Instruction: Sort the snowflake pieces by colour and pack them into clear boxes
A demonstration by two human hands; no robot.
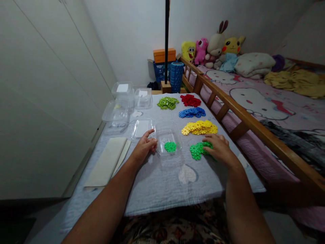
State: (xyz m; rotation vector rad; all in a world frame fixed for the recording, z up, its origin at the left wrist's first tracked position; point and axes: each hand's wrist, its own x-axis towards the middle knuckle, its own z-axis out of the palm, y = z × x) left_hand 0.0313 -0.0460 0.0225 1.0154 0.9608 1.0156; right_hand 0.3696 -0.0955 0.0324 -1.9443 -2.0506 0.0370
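A clear plastic container point(175, 151) stands in the middle of the table with a green snowflake disc point(170, 146) inside. My left hand point(146, 145) is at its left edge, index finger stretched out and the other fingers loosely bent; whether they touch the wall is unclear. To the right lies a pile of green snowflake discs point(196, 151). Over this pile rests my right hand point(216, 146), thumb and fingers apart, covering some of the discs. Beside my left hand is a clear lid point(142, 128) lying flat.
Behind the green pile lie yellow discs point(199, 127), blue discs point(192, 112), red discs point(190, 100) and light green pieces point(167, 102). Clear containers point(116, 112) are stacked at the back left. A folded cream cloth point(105, 162) lies at left. A wooden bed rail point(236, 118) borders the right side.
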